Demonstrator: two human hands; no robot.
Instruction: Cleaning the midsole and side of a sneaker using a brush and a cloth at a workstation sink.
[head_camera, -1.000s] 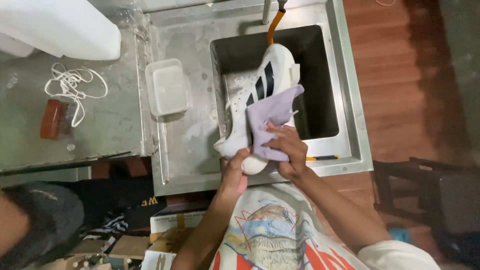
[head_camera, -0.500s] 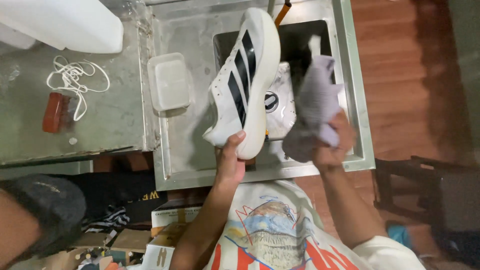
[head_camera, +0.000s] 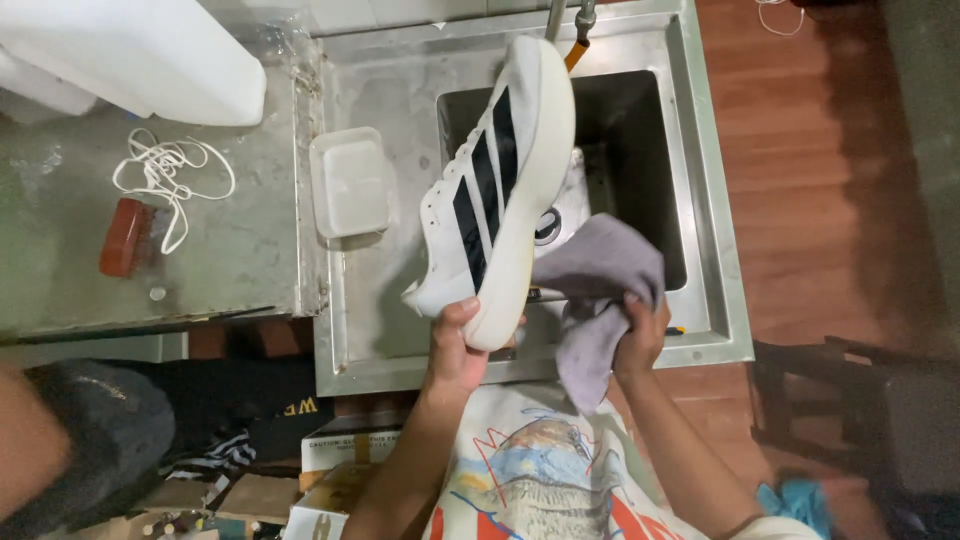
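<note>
From the head camera, one white shoe (head_camera: 497, 190) with three black stripes is held up over the steel sink (head_camera: 715, 250), its sole side toward the basin. There is one grey cloth (head_camera: 598, 290), one clear plastic tub (head_camera: 350, 183), one tangle of white laces (head_camera: 170, 180), one red brush (head_camera: 124, 237) and one white container (head_camera: 140, 55) on the bench (head_camera: 220, 250). The left hand (head_camera: 458, 345) is curled around the shoe's near end, thumb on the upper, fingers under the sole. The right hand (head_camera: 640, 335) is closed tight on the bunched cloth, which touches the shoe's sole side and hangs over the sink's front rim.
</note>
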